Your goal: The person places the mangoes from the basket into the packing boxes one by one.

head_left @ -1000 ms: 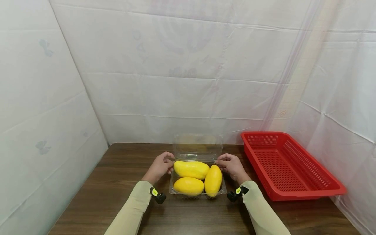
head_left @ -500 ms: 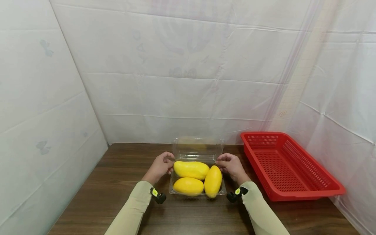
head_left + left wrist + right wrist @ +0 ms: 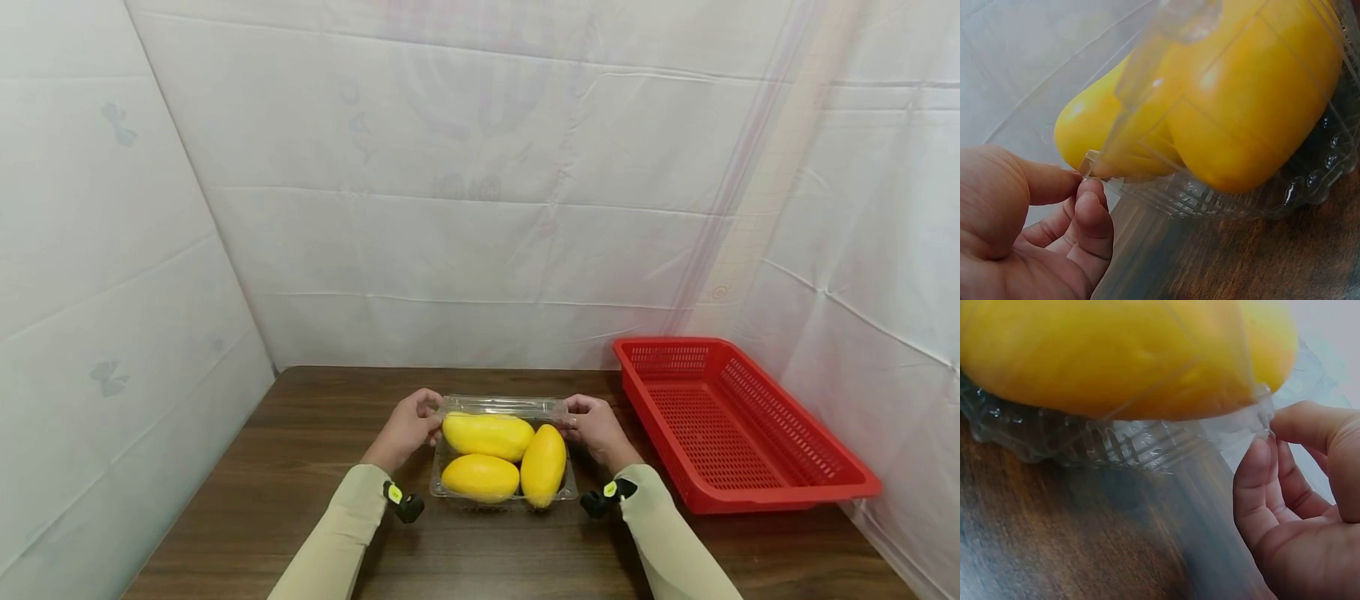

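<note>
Three yellow mangoes lie in a clear plastic clamshell box (image 3: 433, 490) on the table: a rear mango (image 3: 487, 435), a front mango (image 3: 480, 478) and a right mango (image 3: 543, 467). The box's transparent lid (image 3: 504, 407) leans forward over the fruit, its exact edge hard to make out. With thumb and fingertips, my left hand (image 3: 408, 427) pinches the lid's left corner, shown close in the left wrist view beside a mango (image 3: 1241, 106). At the opposite corner my right hand (image 3: 595, 429) pinches the plastic the same way; the right wrist view has a mango (image 3: 1104, 362) above that hand.
A red perforated plastic basket (image 3: 705, 433) stands on the right of the brown wooden table (image 3: 300, 467), near my right forearm. White sheeting (image 3: 420, 233) hangs behind the table and along both sides.
The lid was standing up behind the mangoes and has swung forward and down toward me. Both hands stay at its corners with little movement. The mangoes have barely shifted.
</note>
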`<state>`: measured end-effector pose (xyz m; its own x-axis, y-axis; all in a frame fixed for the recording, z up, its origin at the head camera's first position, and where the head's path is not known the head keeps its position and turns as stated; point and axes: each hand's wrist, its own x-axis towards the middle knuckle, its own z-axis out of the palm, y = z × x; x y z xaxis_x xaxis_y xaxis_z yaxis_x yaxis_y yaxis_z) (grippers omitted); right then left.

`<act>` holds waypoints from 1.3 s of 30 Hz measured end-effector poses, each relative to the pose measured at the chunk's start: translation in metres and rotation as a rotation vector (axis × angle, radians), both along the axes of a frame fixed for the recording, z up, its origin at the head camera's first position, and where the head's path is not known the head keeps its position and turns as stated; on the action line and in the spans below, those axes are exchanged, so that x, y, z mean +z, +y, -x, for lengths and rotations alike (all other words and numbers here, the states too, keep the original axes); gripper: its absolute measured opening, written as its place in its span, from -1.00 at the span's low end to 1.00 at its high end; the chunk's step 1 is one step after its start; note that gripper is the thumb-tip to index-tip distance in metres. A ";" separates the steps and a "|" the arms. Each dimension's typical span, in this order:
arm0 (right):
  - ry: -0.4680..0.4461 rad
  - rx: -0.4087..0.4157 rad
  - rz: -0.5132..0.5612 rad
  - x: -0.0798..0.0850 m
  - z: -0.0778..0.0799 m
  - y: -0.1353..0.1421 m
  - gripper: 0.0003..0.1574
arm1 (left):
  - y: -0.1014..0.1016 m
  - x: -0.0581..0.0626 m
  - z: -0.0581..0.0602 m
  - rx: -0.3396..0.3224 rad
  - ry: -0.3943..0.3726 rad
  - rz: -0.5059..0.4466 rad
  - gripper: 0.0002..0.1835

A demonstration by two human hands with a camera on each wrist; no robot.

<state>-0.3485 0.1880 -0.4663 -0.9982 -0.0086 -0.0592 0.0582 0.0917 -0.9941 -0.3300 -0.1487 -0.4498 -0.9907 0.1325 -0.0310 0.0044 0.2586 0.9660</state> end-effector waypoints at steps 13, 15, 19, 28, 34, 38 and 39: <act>-0.103 0.054 0.083 -0.001 -0.004 0.005 -0.77 | -0.002 -0.002 -0.001 -0.002 0.015 -0.007 -0.90; -0.106 0.059 0.096 -0.001 -0.004 0.006 -0.76 | -0.002 -0.002 -0.001 0.000 0.012 -0.008 -0.90; -0.112 0.068 0.105 -0.002 -0.004 0.007 -0.75 | -0.001 -0.002 -0.001 0.008 0.006 -0.011 -0.92; -0.141 0.083 0.142 -0.001 -0.004 0.009 -0.67 | -0.001 -0.004 0.001 0.015 0.011 -0.024 -0.93; -0.148 0.075 0.170 -0.001 -0.003 0.008 -0.55 | -0.001 -0.004 0.001 0.025 0.005 -0.048 -0.88; -0.154 0.058 0.177 0.000 -0.004 0.007 -0.55 | -0.001 -0.003 -0.001 0.028 -0.001 -0.059 -0.84; -0.157 0.053 0.182 0.000 -0.005 0.007 -0.58 | -0.001 -0.003 -0.001 0.028 -0.004 -0.060 -0.84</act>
